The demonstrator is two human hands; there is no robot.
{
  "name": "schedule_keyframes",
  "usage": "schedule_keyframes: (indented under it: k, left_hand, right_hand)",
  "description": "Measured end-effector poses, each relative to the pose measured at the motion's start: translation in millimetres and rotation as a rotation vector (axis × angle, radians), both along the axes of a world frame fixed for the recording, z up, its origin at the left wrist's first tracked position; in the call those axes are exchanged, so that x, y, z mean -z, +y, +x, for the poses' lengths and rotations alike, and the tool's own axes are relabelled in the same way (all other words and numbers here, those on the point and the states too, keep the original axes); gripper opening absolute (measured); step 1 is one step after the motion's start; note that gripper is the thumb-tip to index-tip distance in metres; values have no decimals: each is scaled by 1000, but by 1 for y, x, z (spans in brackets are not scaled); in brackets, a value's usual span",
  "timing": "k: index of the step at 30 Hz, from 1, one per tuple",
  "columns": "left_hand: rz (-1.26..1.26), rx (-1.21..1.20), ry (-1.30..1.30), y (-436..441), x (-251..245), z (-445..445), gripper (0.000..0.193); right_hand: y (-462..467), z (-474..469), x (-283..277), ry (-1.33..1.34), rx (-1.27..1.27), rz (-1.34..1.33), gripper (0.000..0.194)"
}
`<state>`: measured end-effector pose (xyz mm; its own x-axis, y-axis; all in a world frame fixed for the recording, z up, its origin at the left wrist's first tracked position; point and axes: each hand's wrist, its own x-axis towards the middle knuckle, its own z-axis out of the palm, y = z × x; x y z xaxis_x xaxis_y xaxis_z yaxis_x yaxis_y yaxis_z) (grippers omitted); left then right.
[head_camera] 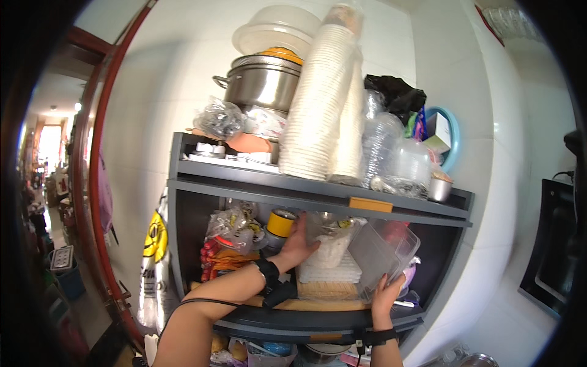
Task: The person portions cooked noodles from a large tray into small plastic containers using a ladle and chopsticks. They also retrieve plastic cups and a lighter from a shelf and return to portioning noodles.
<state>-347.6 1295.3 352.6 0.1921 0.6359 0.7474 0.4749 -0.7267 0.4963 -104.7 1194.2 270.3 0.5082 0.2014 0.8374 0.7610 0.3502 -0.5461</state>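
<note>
My left hand (pixel 296 245) reaches into the middle shelf with fingers and thumb apart. It is between a yellow-and-grey can-shaped container (pixel 281 223) and a clear bag of white contents (pixel 331 250); whether it touches either is unclear. My right hand (pixel 387 291) grips the lower edge of a clear plastic box or lid (pixel 383 252), which is tilted at the shelf's right side. Between the hands, the white bag rests on stacked white pieces (pixel 331 271). Below them lies a bundle of thin wooden sticks (pixel 328 290). Dark bands circle both wrists.
The dark grey cabinet (pixel 257 176) carries tall stacks of bagged cups (pixel 316 105), a steel pot (pixel 263 87) and clear plastic containers (pixel 380 142) on top. Plastic bags (pixel 236 227) and red-orange packets (pixel 224 261) fill the left of the shelf. A raised door (pixel 371 204) spans above.
</note>
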Motion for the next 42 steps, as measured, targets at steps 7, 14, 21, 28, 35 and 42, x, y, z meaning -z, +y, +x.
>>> schedule_keyframes:
  k: [7, 14, 21, 28, 35, 42]
  left_hand:
    - [-43, 40, -86, 1, 6, 2, 97]
    - [-91, 41, -25, 15, 23, 6, 97]
    - [-174, 127, -66, 14, 24, 12, 91]
    - [-309, 19, -19, -12, 19, 12, 79]
    - [-227, -214, 181, -32, 14, -1, 78]
    - [17, -229, 241, -105, -1, -8, 32]
  right_hand:
    - [38, 24, -43, 81, -168, -774, 73]
    - [13, 26, -22, -60, -31, -390, 71]
    - [13, 39, -41, 244, -520, -817, 68]
    - [1, 46, -15, -82, -366, -620, 87]
    - [14, 71, -4, -93, -315, -522, 67]
    - [33, 63, -8, -70, -406, -257, 33]
